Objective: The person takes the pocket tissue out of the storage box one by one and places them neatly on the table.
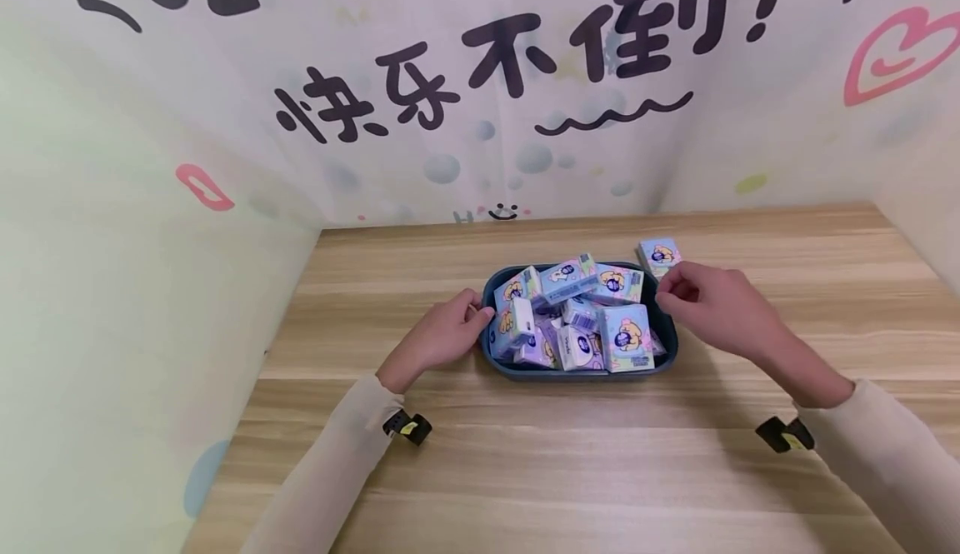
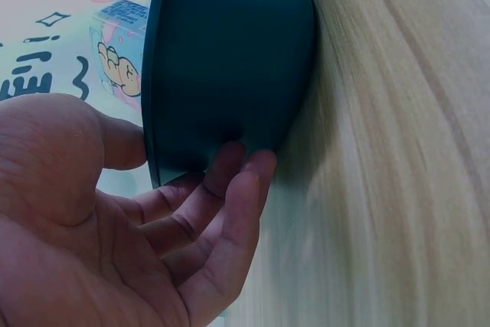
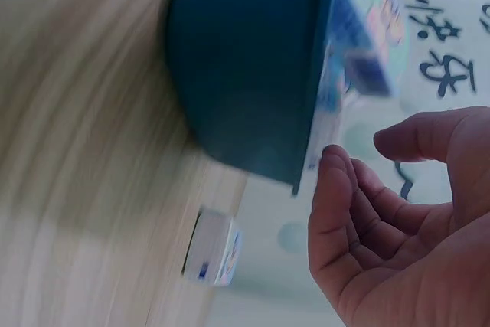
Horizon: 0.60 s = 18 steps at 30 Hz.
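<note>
A dark teal oval basin (image 1: 573, 376) stands on the table, heaped with small packs of pocket tissues (image 1: 628, 337) in blue and purple printed wrappers. At its left end my left hand (image 1: 446, 333) holds the rim, with the thumb at the edge and the fingers against the outer wall (image 2: 230, 59) in the left wrist view. By the right end hovers my right hand (image 1: 712, 304). In the right wrist view, its loosely bent fingers (image 3: 333, 212) are near the rim and apart from the thumb, with nothing between them.
One more tissue pack (image 1: 658, 252) lies on the table behind the basin's right end, partly behind my right hand. Wood-grain tabletop (image 1: 525, 471) extends around the basin. A printed cloth (image 1: 420, 179) hangs along the back edge, and pale walls (image 1: 150, 287) flank the table.
</note>
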Available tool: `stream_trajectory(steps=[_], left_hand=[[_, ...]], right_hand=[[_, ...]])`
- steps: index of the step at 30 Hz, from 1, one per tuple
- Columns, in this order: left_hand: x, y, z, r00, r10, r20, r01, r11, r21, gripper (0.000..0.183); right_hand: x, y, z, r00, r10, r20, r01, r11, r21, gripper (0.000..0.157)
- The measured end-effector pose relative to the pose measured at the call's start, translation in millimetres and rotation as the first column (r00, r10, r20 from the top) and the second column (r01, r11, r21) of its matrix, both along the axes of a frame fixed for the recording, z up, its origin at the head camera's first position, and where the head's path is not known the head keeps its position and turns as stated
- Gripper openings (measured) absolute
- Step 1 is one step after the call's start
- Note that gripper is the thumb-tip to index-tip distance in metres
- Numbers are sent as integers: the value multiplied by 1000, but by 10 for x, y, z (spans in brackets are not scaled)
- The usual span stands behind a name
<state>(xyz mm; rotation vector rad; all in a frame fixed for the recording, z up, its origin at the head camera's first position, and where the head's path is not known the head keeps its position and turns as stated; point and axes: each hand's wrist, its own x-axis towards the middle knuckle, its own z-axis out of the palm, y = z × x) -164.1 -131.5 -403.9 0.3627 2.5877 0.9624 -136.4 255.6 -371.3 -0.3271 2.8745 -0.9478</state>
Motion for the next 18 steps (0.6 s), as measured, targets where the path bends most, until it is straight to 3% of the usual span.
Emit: stream_trajectory(steps=[7,18], left_hand=[[-1,-7,15,1000,1,13,-1,1000,-7,35],[1,-4,11,1000,-2,14,2,1000,-11,32]], right_hand=[[199,-189,10,998,58,-11,-58,998,-3,31],[275,-355,-31,998,57,12,-57,998,-4,42]])
